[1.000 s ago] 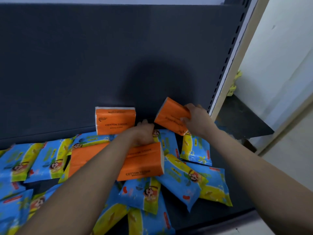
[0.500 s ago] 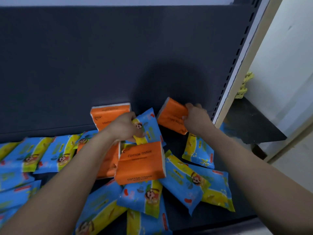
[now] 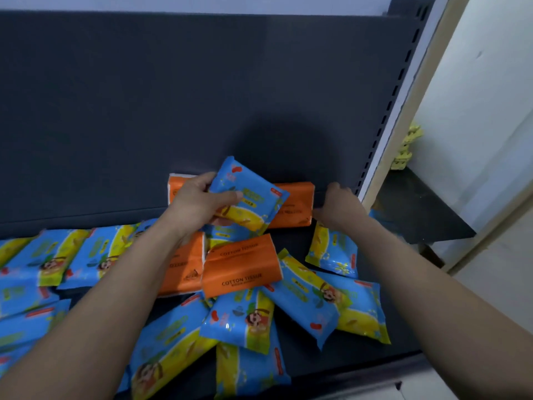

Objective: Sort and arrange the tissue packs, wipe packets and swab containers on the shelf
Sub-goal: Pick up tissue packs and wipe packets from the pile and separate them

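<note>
Both hands reach to the back of the shelf [image 3: 352, 356], with the forearms coming in from the bottom edge. Nearest to me, blue and yellow wipe packets lie loose on the board. The front packet [image 3: 251, 373] is cut off by the bottom edge, and the far-left packets [image 3: 17, 313] run out of the frame.

A little further, the left forearm covers part of a flat orange tissue pack [image 3: 184, 267]. A second flat pack [image 3: 242, 264], printed COTTON TISSUE, lies just beside it and rests on some packets.

Behind these, the left hand [image 3: 199, 203] grips a raised wipe packet [image 3: 248, 194], with the thumb across its face and the fingers curled at its upper left edge. Hand and packet hide much of what stands behind them. To the left I see only a corner of an upright tissue pack [image 3: 176, 189]. To the right a rear tissue pack [image 3: 294, 203] stands against the back panel [image 3: 144, 111].

The right hand [image 3: 340, 206] is at the right end of the rear tissue pack, and its thumb touches it. I see only the back of this hand, so I cannot tell if it grips or only pushes.

At the far right, past the slotted upright [image 3: 389, 116], a small yellow thing [image 3: 406, 145] is too blurred to name.
</note>
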The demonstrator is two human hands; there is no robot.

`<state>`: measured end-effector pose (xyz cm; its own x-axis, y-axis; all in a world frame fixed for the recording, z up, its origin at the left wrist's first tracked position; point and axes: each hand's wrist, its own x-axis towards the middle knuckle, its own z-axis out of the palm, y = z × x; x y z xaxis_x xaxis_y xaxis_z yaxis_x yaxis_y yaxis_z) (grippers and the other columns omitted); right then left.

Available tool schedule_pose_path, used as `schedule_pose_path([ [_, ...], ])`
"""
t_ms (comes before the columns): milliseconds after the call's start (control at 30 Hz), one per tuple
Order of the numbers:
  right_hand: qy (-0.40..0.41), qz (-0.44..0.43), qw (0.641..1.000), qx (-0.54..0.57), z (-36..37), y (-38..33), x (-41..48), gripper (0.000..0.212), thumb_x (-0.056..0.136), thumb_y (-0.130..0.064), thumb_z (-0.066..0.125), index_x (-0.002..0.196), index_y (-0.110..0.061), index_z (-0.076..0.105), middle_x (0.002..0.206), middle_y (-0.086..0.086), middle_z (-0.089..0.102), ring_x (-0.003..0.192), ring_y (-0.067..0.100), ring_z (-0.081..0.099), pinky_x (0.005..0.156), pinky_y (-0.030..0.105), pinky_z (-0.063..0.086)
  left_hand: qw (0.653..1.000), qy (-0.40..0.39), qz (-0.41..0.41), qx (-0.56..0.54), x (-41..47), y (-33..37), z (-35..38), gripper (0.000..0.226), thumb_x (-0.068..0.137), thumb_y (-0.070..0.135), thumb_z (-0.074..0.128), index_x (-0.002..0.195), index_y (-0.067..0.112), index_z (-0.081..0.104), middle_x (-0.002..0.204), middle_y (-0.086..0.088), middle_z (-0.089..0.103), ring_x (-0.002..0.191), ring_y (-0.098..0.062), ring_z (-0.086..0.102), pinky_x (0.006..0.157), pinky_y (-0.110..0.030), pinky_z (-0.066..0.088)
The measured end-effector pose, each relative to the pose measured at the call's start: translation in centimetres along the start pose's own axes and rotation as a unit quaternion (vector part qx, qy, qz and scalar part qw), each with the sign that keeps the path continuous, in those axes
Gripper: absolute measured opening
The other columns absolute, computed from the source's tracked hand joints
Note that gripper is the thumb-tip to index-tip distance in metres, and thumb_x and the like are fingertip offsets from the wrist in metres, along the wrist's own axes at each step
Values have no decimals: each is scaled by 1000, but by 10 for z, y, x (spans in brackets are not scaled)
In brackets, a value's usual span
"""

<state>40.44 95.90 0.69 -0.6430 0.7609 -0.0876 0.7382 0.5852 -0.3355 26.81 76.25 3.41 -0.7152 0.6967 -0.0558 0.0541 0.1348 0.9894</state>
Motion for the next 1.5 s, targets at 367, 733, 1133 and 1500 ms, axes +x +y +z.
schedule_pose_path([
  [367,-134,120,982,52,13,23,-23,84,74,-40,76,132,7,38,124,14,52,92,30,53,74,35,44,997,-41,54,41,-9,-5,25,24,84,11,65,108,12,60,98,-7,69,81,-18,69,65,-31,60],
  [733,-31,100,980,170,-34,30,-44,27,82,-14,65,103,3,62,84,10,50,68,19,45,59,28,35,996,-9,85,-9,-10,-2,34,12,89,19,61,97,26,54,102,-1,67,89,-18,67,76,-42,58],
  [1133,41,-33,929,366,-60,-10,-64,28,83,-8,64,111,-12,59,103,8,70,88,26,69,80,41,57,996,14,79,25,-19,-1,-2,20,87,18,64,99,17,48,95,3,61,77,-13,64,55,-29,58],
  [1500,-138,-148,952,230,-38,-62,-56,37,78,-16,74,112,-15,57,109,5,68,98,24,66,91,49,52,990,-112,7,-81,-27,-6,-24,17,99,22,42,104,16,57,92,-5,68,84,-20,66,75,-41,55],
])
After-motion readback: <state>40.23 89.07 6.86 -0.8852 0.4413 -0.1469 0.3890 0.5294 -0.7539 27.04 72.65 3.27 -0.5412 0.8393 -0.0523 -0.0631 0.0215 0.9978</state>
